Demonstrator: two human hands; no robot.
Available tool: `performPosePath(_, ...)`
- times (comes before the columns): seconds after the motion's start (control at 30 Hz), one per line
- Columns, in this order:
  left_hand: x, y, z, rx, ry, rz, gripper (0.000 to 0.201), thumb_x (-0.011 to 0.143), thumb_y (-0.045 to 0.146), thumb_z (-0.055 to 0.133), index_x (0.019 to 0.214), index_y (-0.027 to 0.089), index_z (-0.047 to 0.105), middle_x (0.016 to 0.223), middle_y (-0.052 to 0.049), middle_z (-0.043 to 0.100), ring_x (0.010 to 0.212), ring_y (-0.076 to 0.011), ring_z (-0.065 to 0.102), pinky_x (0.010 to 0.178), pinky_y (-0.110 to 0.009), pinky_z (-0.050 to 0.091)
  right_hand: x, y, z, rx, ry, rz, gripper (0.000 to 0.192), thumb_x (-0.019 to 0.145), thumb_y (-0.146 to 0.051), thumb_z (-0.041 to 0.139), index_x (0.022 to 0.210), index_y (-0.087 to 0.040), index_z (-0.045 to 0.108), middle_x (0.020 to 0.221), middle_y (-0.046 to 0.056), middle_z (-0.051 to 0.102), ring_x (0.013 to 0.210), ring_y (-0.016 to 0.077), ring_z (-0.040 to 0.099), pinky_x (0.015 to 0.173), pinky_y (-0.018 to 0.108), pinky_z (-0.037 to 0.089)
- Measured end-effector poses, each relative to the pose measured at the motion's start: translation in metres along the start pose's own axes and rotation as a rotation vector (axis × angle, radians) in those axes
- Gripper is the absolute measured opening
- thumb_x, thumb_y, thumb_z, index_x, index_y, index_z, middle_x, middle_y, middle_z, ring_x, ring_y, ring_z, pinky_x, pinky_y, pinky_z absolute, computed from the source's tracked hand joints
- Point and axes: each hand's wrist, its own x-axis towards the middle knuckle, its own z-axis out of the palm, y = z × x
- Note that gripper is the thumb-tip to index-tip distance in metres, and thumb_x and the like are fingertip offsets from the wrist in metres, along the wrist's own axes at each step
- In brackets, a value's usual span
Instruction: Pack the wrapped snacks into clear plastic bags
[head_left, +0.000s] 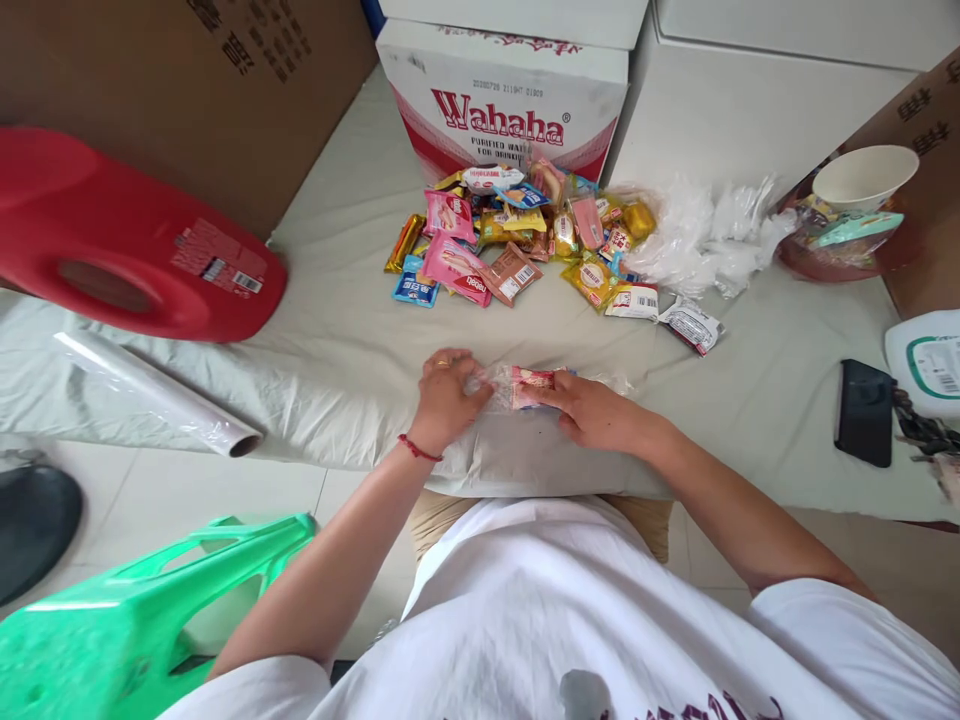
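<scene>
On the cloth-covered surface right in front of me lies a small pink snack packet (527,378) inside clear plastic film (496,393). My left hand (448,398) is closed on the film's left end, thumb and fingers drawn together. From the right, my right hand (602,414) grips the packet with its fingers across it; part of the packet is hidden under them. More film sticks out beyond the right hand. Farther back sits a pile of wrapped snacks (491,222) in pink, yellow, blue and brown. A white packet (691,325) lies at its right edge.
Crumpled clear bags (705,235) lie right of the pile, near a bowl (864,180). A Wahaba-style water carton (517,95) stands behind. At left are a red jug (135,240) and a film roll (161,390); at right, a black phone (864,413). A green stool (150,620) stands below.
</scene>
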Motion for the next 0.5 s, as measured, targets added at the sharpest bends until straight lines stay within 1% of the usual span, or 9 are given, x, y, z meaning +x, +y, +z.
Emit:
performPosePath(0.03,-0.005,0.004,-0.005,-0.046,-0.021,-0.006,0.02,0.077,0.04,0.07,0.077,0.021,0.066,0.104,-0.011,0.074,0.108,-0.0315,0.067,0.096,-0.05,0.053,-0.002,0.002,0.0,0.041,0.011,-0.027,0.074,0.091,-0.007,0.056,0.161,-0.03,0.045,0.128,0.012,0.058,0.106,0.0234,0.062,0.095,0.037,0.052)
performPosePath(0.07,-0.01,0.009,-0.01,-0.1,-0.041,-0.024,0.019,0.08,0.04,0.068,0.076,0.022,0.063,0.087,-0.006,0.072,0.088,-0.025,0.068,0.084,-0.042,0.055,-0.003,0.003,0.0,0.074,0.023,-0.046,0.073,0.091,-0.008,0.057,0.16,-0.03,0.045,0.127,0.012,0.058,0.107,0.0239,0.062,0.097,0.038,0.051)
performPosePath(0.1,-0.015,0.016,-0.012,-0.158,-0.056,-0.047,0.019,0.081,0.04,0.066,0.075,0.022,0.06,0.073,-0.001,0.067,0.072,-0.0201,0.065,0.072,-0.036,0.054,-0.003,0.004,0.001,0.098,0.036,-0.057,0.071,0.092,-0.008,0.057,0.159,-0.029,0.047,0.126,0.012,0.058,0.108,0.0243,0.061,0.098,0.039,0.051)
performPosePath(0.13,-0.019,0.024,-0.012,-0.219,-0.067,-0.066,0.019,0.082,0.04,0.065,0.075,0.023,0.059,0.065,0.002,0.063,0.062,-0.0172,0.062,0.064,-0.032,0.051,-0.002,0.004,0.003,0.112,0.052,-0.06,0.069,0.092,-0.008,0.056,0.158,-0.029,0.05,0.125,0.013,0.059,0.108,0.0247,0.061,0.098,0.04,0.051)
performPosePath(0.17,-0.023,0.033,-0.01,-0.276,-0.073,-0.073,0.018,0.083,0.039,0.065,0.077,0.023,0.06,0.061,0.004,0.061,0.059,-0.0159,0.06,0.061,-0.029,0.049,-0.001,0.003,0.005,0.117,0.068,-0.055,0.066,0.092,-0.008,0.056,0.156,-0.028,0.052,0.123,0.013,0.059,0.107,0.0252,0.06,0.097,0.041,0.051)
performPosePath(0.23,-0.025,0.05,0.001,-0.354,-0.077,-0.033,0.016,0.087,0.036,0.062,0.082,0.022,0.066,0.066,0.002,0.067,0.063,-0.0158,0.064,0.062,-0.028,0.05,0.002,0.002,0.011,0.114,0.094,-0.042,0.059,0.092,-0.009,0.056,0.15,-0.023,0.058,0.122,0.015,0.06,0.107,0.0268,0.06,0.097,0.043,0.051)
performPosePath(0.33,-0.019,0.065,0.025,-0.334,-0.048,0.07,0.03,0.095,0.027,0.047,0.088,0.021,0.075,0.08,-0.002,0.074,0.078,-0.0171,0.068,0.075,-0.03,0.055,-0.003,0.0,0.012,0.148,0.117,-0.033,0.055,0.091,-0.016,0.062,0.146,-0.017,0.059,0.132,0.019,0.059,0.12,0.0313,0.056,0.104,0.048,0.049)
performPosePath(0.43,-0.011,0.064,0.044,-0.199,-0.017,0.148,0.033,0.094,0.022,0.047,0.093,0.021,0.08,0.09,-0.005,0.073,0.085,-0.0185,0.067,0.082,-0.032,0.056,-0.02,0.001,0.001,0.335,0.072,-0.118,0.054,0.095,-0.03,0.063,0.147,-0.018,0.058,0.141,0.018,0.06,0.131,0.0307,0.055,0.111,0.049,0.046)
performPosePath(0.5,-0.008,0.06,0.053,-0.085,0.013,0.176,0.029,0.093,0.024,0.054,0.1,0.022,0.082,0.099,-0.007,0.071,0.089,-0.0206,0.066,0.081,-0.034,0.055,-0.032,0.005,-0.007,0.52,0.096,-0.115,0.045,0.102,-0.04,0.054,0.142,-0.021,0.063,0.134,0.013,0.067,0.124,0.0267,0.062,0.107,0.043,0.05)
